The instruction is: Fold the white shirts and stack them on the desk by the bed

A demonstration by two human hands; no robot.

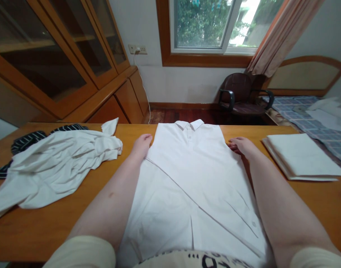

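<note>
A white collared shirt [187, 167] lies front-up across the wooden table, its collar at the far edge and its lower end close to my body. One sleeve is laid diagonally over its front. At the shirt's left side, my left hand [143, 144] is closed, its curled fingers at the fabric edge below the shoulder. My right hand [241, 146] is at the opposite edge at about the same height, fingers bent in against the cloth. Both fingertips are partly hidden, so how much fabric each hand pinches does not show.
A crumpled white garment [61, 163] lies on the left of the table [103, 208], over black striped cloth [28, 141]. Folded white cloth [301, 156] is stacked at the right. Beyond stand a glass-door cabinet [95, 83], an armchair [237, 89] and a bed [299, 106].
</note>
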